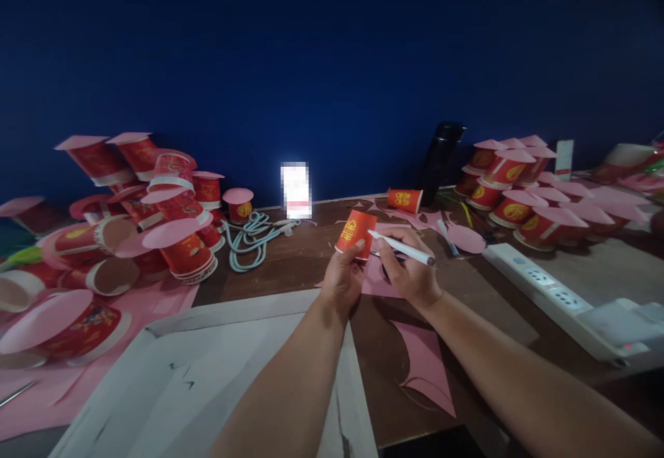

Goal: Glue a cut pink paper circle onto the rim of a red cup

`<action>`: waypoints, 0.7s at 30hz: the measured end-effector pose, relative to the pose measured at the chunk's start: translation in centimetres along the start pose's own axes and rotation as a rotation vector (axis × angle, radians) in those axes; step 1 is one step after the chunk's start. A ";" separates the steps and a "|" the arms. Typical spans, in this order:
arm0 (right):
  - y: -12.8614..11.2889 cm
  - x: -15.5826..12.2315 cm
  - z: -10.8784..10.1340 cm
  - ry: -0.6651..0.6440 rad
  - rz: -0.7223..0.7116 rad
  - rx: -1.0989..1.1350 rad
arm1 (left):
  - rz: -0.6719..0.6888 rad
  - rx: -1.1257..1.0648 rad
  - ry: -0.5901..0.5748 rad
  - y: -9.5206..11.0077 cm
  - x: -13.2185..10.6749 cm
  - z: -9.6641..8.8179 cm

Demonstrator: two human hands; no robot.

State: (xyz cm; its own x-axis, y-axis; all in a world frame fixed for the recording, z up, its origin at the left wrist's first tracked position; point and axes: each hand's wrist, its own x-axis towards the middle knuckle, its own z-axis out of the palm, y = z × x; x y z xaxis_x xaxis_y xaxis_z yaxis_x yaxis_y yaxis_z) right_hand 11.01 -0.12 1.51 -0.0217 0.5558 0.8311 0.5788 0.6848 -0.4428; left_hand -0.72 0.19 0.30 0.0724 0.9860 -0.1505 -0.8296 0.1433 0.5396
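Left hand [344, 277] holding 1 red cup [362, 226], right hand [416, 275] 1 marker [404, 247]. Beyond hands: 1 cup [403, 200] lying, 1 black bottle [443, 157] standing. Rightward: 1 power strip [550, 304] lying. Both sides: cups [187, 254] overlapping, uncountable.

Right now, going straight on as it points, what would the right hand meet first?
Likely the red paper cup in the left hand; the white marker looks close, but depth is unclear.

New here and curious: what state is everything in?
Left hand: holding red cup
Right hand: holding white marker
Red cup: tilted
White marker: pointing at cup
Second cup: on its side
Black flask: lid on
Cable: loosely coiled
Screen: lit
Power strip: partly occupied
Other cups: mostly stacked
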 end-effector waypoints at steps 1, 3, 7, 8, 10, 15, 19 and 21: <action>0.0 0.0 0.0 -0.001 -0.001 0.002 | 0.002 0.002 -0.001 0.0 0.0 0.0; 0.0 0.0 0.0 -0.005 -0.001 0.006 | -0.002 0.005 -0.002 0.0 0.0 0.0; 0.0 0.0 0.0 0.004 -0.008 0.003 | 0.009 0.003 -0.015 0.0 0.0 -0.1; 0.0 0.0 0.0 0.002 -0.005 0.004 | 0.012 0.001 -0.022 -0.1 0.0 -0.1; 0.0 0.0 0.0 -0.008 0.000 0.010 | 0.009 0.002 -0.027 -0.1 0.0 -0.1; -0.1 0.0 0.0 -0.012 0.006 0.022 | 0.029 0.023 -0.037 -0.3 0.0 0.0; -0.1 0.1 0.0 -0.019 0.005 0.029 | 0.020 0.026 -0.064 -0.5 0.1 -0.2; -0.1 0.1 0.1 -0.022 0.008 0.026 | 0.018 0.017 -0.067 -0.5 0.2 -0.3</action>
State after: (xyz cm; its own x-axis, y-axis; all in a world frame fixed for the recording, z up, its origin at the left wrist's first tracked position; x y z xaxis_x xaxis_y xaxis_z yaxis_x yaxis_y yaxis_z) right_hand 10.89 -0.11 1.59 -0.0353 0.5714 0.8199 0.5573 0.6923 -0.4585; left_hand -0.46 0.27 -0.25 0.0946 0.9919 -0.0851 -0.8216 0.1260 0.5560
